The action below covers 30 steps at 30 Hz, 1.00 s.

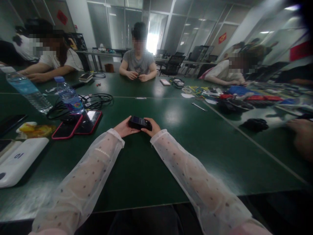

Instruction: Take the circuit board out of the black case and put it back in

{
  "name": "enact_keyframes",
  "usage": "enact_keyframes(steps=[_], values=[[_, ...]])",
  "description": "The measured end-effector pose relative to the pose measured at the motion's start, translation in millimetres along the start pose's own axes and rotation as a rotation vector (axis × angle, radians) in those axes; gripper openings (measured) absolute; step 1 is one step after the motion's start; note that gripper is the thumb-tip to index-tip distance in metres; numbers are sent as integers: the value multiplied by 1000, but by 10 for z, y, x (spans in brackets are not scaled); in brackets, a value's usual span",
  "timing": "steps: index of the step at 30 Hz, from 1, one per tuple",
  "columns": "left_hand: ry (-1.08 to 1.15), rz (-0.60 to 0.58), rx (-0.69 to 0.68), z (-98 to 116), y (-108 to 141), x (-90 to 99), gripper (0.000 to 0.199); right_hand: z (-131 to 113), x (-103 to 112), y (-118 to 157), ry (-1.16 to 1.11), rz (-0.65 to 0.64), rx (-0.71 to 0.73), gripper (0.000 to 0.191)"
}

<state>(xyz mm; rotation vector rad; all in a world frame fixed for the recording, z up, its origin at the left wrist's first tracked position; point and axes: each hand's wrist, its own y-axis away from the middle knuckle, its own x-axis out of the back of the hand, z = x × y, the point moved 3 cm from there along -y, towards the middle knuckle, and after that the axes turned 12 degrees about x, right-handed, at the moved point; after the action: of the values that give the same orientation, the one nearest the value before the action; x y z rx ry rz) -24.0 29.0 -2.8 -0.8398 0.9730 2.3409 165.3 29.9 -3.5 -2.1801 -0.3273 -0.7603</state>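
A small black box-shaped device (140,123), with what looks like a little screen on its face, is held between my two hands over the green table (137,163). My left hand (126,128) grips its left end, thumb at the top edge and fingers beneath. At the right end, my right hand (152,126) pinches it with thumb and fingers. Both forearms rest along the tabletop in sheer dotted sleeves. Fine details of the device are too blurred to make out.
To the left are two red-edged phones (89,122), two water bottles (69,96), black cables (100,99) and a white power bank-like block (23,160). Ahead sits a person (139,62). On the right lie a metal tool (199,106), a cluttered pile (244,98) and someone's hand (302,133).
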Motion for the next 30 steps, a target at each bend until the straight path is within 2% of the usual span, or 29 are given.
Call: enact_keyframes(steps=[6, 11, 15, 19, 22, 24, 30], values=[[24, 13, -27, 3, 13, 2, 65, -55, 49, 1, -102, 76, -46, 54], [-1, -10, -31, 9, 20, -42, 55, -15, 250, -56, -230, 165, -100, 63], [-24, -6, -11, 10, -7, -23, 50, 200, 532, -101, -210, 365, -143, 75], [-62, -29, -8, 9, -38, 27, 49, 483, 748, -36, -55, 525, -206, 73], [-69, -41, -9, 7, -39, 39, 49, 617, 821, 56, 34, 600, -260, 70], [-64, -50, -7, 8, -31, 32, 50, 651, 829, 105, 91, 587, -282, 69], [-20, -34, 9, 19, -15, 5, 51, 678, 786, 165, 311, 437, -253, 58]])
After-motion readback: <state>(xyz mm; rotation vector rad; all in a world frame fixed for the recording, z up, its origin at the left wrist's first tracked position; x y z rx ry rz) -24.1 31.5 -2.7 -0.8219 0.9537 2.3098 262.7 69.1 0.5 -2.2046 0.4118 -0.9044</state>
